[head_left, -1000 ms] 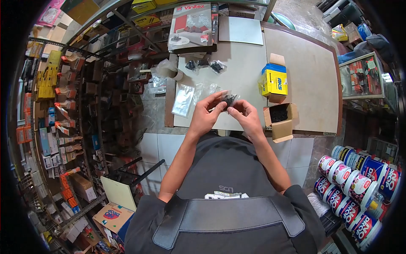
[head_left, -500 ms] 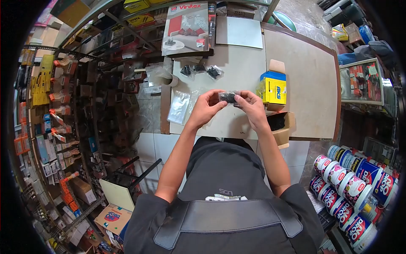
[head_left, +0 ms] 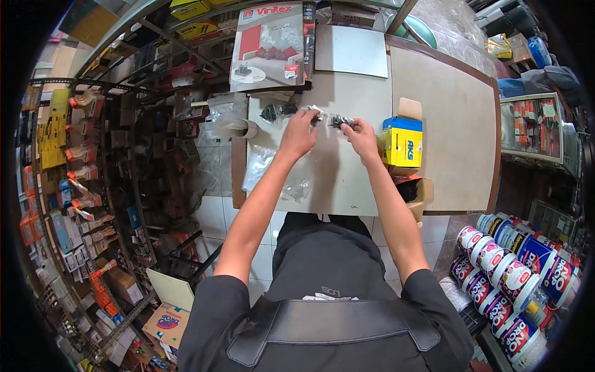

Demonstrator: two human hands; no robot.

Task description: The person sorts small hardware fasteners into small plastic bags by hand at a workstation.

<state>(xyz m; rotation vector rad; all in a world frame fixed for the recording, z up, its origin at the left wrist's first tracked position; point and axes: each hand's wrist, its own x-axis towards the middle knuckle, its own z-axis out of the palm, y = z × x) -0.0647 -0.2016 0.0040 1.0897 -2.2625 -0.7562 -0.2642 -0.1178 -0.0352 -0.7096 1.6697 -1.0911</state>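
My right hand [head_left: 362, 137] pinches a small clear plastic packet of black pieces [head_left: 340, 121] just above the table. To its left, my left hand [head_left: 299, 134] has its thumb and fingers closed on another such packet [head_left: 316, 116], partly covered by the fingertips. More packets of black pieces [head_left: 270, 113] lie left of that hand. What the black pieces are is too small to make out. Clear plastic bags [head_left: 259, 166] lie on the table near my left forearm.
A blue and yellow AKS box [head_left: 403, 144] stands right of my right hand. Nearer me, an open cardboard box [head_left: 424, 193] with dark contents sits at the table edge. A Vinilex box [head_left: 268, 46] and a white panel [head_left: 351, 51] are at the back. Stacked paint buckets [head_left: 520, 282] stand right.
Both hands have moved forward and apart. The packet held between them is now in my right hand only, and my left hand has reached a packet in the row on the table.
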